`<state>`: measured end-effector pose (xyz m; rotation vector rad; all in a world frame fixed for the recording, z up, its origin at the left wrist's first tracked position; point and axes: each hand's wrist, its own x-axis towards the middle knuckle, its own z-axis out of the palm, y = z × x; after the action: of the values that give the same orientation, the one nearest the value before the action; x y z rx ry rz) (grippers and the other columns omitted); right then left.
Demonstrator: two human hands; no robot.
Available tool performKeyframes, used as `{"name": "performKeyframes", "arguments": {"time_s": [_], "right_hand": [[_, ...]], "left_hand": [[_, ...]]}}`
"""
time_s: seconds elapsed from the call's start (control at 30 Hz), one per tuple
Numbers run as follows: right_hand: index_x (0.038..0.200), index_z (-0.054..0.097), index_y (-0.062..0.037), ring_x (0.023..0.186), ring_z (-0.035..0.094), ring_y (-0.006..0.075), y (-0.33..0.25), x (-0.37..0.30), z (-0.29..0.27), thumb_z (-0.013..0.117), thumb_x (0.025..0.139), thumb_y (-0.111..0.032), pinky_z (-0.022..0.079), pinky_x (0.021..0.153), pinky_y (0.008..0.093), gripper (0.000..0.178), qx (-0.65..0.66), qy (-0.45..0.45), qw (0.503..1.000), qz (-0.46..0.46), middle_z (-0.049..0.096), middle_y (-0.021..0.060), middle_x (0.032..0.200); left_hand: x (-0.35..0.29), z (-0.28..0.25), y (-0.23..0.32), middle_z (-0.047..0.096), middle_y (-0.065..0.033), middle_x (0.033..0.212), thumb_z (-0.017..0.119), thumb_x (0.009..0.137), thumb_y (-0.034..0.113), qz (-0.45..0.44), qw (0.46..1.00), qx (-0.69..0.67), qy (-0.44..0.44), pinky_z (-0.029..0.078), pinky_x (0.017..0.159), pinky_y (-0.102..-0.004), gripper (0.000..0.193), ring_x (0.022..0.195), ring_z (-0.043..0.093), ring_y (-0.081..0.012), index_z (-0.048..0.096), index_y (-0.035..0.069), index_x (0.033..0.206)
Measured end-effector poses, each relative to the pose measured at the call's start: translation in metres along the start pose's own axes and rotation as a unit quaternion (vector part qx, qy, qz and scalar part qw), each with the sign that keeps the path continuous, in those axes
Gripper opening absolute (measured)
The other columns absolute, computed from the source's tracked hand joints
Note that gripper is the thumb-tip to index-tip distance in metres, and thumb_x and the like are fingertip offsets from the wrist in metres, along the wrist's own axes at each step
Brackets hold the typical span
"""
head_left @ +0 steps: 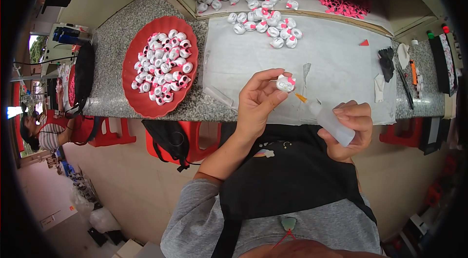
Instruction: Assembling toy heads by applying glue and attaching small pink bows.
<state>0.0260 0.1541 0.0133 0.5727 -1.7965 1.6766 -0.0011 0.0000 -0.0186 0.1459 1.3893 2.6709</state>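
Above a speckled grey stone counter point(109, 65), the left hand point(258, 96) pinches a rounded white-and-pink piece point(284, 84), beside which the right hand point(355, 125), gripping a translucent plastic bottle point(335, 127), should steady the slim orange nozzle point(301, 97) and squeeze lightly.

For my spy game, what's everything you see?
Small ornament: one, white-pink, centre
Bottle: one, whitish, orange tip, centre
Dish: one, red, left
Similar ornaments: many, white-pink, dish and back
Pink bits: many, pink, back right
Sheet: one, whitish, middle
Counter: one, speckled grey, middle
Stools: several, red, below counter
Bag: one, black, left stool
Tools: several, black and orange, right
Co-worker: one, striped top, far left
Left grip: one, holding small ornament
Right grip: one, holding bottle
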Motion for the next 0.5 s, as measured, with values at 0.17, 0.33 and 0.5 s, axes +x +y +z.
{"name": "performKeyframes", "arguments": {"time_s": [0.17, 0.33, 0.5], "right_hand": [[0.081, 0.049, -0.0039, 0.057, 0.049, 0.0129, -0.0003, 0.0008, 0.0006, 0.074, 0.047, 0.002, 0.039, 0.048, 0.0213, 0.042, 0.000, -0.013, 1.000, -0.013, 0.047, 0.0092, 0.079], [0.081, 0.050, -0.0038, 0.056, 0.048, 0.0127, -0.0005, -0.0015, 0.0003, 0.074, 0.047, 0.002, 0.038, 0.047, 0.0210, 0.042, -0.004, -0.015, 1.000, -0.012, 0.047, 0.0094, 0.079], [0.080, 0.050, -0.0036, 0.054, 0.048, 0.0126, -0.0020, -0.0017, -0.0004, 0.074, 0.046, 0.001, 0.038, 0.046, 0.0214, 0.042, -0.016, -0.027, 0.999, -0.019, 0.047, 0.0099, 0.079]], "left_hand": [[-0.0014, 0.0011, 0.0017, 0.048, -0.0140, 0.100, 0.052, 0.070, -0.004, -0.005, 1.000, -0.004, -0.004, 0.041, 0.080, -0.0340, 0.035, 0.092, 0.049, -0.0182, 0.042, -0.001, 0.103], [-0.0014, 0.0008, 0.0009, 0.047, -0.0143, 0.101, 0.053, 0.070, -0.004, -0.007, 1.000, -0.004, -0.009, 0.041, 0.080, -0.0336, 0.035, 0.093, 0.048, -0.0186, 0.042, -0.002, 0.102], [-0.0019, -0.0005, 0.0003, 0.047, -0.0140, 0.101, 0.053, 0.070, -0.004, -0.003, 1.000, 0.001, -0.009, 0.041, 0.081, -0.0336, 0.034, 0.094, 0.048, -0.0187, 0.042, -0.001, 0.102]]}}
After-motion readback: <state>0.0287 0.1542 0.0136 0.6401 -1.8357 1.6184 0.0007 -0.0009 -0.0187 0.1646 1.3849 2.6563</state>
